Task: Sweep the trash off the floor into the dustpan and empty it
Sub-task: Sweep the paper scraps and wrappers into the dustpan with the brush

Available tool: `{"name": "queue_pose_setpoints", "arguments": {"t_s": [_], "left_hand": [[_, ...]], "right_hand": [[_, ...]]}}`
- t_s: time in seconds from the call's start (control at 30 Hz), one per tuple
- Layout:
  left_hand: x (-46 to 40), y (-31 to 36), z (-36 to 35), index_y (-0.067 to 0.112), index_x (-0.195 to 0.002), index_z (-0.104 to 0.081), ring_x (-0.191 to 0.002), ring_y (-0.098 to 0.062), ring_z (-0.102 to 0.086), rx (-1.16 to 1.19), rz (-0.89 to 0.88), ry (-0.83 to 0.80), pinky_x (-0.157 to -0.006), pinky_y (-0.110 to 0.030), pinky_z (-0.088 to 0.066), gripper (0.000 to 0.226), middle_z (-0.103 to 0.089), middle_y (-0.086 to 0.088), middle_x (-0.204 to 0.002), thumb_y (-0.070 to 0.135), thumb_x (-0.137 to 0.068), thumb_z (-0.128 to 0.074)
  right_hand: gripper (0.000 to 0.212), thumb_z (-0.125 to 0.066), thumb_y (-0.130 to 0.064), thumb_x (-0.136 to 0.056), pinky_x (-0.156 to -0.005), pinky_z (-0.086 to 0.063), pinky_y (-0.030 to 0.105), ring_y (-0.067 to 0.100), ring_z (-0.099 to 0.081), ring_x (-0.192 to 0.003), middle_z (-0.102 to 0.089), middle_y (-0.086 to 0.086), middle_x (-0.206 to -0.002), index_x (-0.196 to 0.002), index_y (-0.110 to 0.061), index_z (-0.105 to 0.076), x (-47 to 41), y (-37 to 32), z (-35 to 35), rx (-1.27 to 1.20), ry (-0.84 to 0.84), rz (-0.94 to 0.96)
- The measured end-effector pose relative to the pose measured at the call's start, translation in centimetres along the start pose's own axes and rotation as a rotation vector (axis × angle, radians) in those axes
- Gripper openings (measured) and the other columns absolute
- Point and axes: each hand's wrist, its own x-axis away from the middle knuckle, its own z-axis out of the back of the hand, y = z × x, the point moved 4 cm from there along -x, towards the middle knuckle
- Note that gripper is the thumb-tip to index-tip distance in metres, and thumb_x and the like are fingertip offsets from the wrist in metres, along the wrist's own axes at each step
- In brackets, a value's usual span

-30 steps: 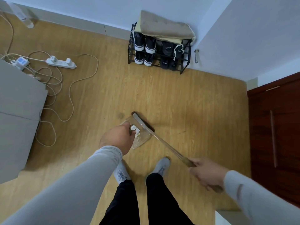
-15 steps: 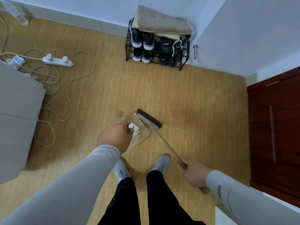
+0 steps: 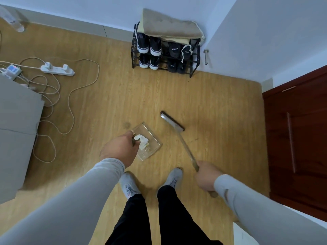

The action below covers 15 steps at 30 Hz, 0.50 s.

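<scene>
A clear plastic dustpan (image 3: 150, 138) sits low over the wooden floor in front of my feet. White scraps of trash (image 3: 141, 139) lie inside it near the handle. My left hand (image 3: 118, 149) grips the dustpan's handle. My right hand (image 3: 207, 175) holds the wooden end of a long-handled broom (image 3: 184, 144). The broom's dark head (image 3: 172, 121) rests on the floor to the right of the dustpan, apart from it.
A black shoe rack (image 3: 166, 55) with folded cloth on top stands against the far wall. A power strip (image 3: 57, 69) and looping cables (image 3: 70, 106) lie at the left beside a grey cabinet (image 3: 16, 128). A dark red door (image 3: 297, 135) is on the right.
The broom head has swung away from the dustpan's mouth to the right. My right hand drew back toward me. The dustpan stays with the trash inside.
</scene>
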Motion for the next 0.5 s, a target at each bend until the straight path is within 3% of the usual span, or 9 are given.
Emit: {"name": "queue_pose_setpoints", "arguments": {"t_s": [0.07, 0.17, 0.23, 0.3, 0.5], "left_hand": [[0.2, -0.2, -0.1, 0.023, -0.093, -0.048, -0.062, -0.022, -0.059, -0.004, 0.001, 0.007, -0.052, -0.030, -0.046, 0.026, -0.058, 0.004, -0.069, 0.048, -0.099, -0.043], [0.4, 0.0, 0.1, 0.023, -0.090, -0.047, -0.060, -0.019, -0.057, -0.006, -0.009, 0.004, -0.050, -0.029, -0.043, 0.026, -0.058, 0.004, -0.069, 0.047, -0.099, -0.044], [0.7, -0.3, 0.3, 0.024, -0.088, -0.048, -0.061, -0.018, -0.058, 0.001, -0.001, 0.001, -0.050, -0.029, -0.044, 0.026, -0.059, 0.004, -0.070, 0.048, -0.099, -0.045], [1.4, -0.6, 0.4, 0.025, -0.088, -0.048, -0.061, -0.018, -0.058, 0.018, -0.001, -0.009, -0.050, -0.029, -0.044, 0.026, -0.060, 0.004, -0.070, 0.049, -0.098, -0.047], [2.5, 0.6, 0.1, 0.027, -0.086, -0.046, -0.062, -0.019, -0.060, -0.038, -0.083, -0.034, -0.055, -0.031, -0.052, 0.028, -0.060, 0.006, -0.069, 0.052, -0.097, -0.046]], "right_hand": [[0.048, -0.046, -0.018, -0.102, -0.080, -0.056, 0.032, 0.025, -0.062, -0.095, -0.060, 0.007, -0.118, -0.150, -0.018, -0.041, 1.0, -0.9, -1.8, 0.032, -0.115, 0.036], [0.035, -0.052, -0.021, -0.101, -0.054, -0.050, 0.027, 0.015, -0.055, -0.061, -0.055, 0.003, -0.079, -0.136, -0.028, -0.054, 3.2, 0.8, -0.7, -0.106, -0.241, 0.087], [0.037, -0.056, -0.020, -0.100, -0.045, -0.046, 0.027, 0.011, -0.048, -0.047, -0.052, 0.003, -0.067, -0.130, -0.042, -0.052, 4.4, 3.4, 1.5, -0.213, -0.256, 0.076], [0.046, -0.056, -0.018, -0.102, -0.041, -0.042, 0.026, 0.009, -0.044, -0.044, -0.052, 0.003, -0.065, -0.139, -0.043, -0.049, 5.9, 6.2, 3.6, -0.293, -0.234, 0.048], [0.047, -0.053, -0.014, -0.103, -0.038, -0.039, 0.025, 0.011, -0.042, -0.042, -0.050, 0.009, -0.068, -0.146, -0.032, -0.045, 6.5, 10.6, 5.7, -0.447, -0.052, -0.039]]}}
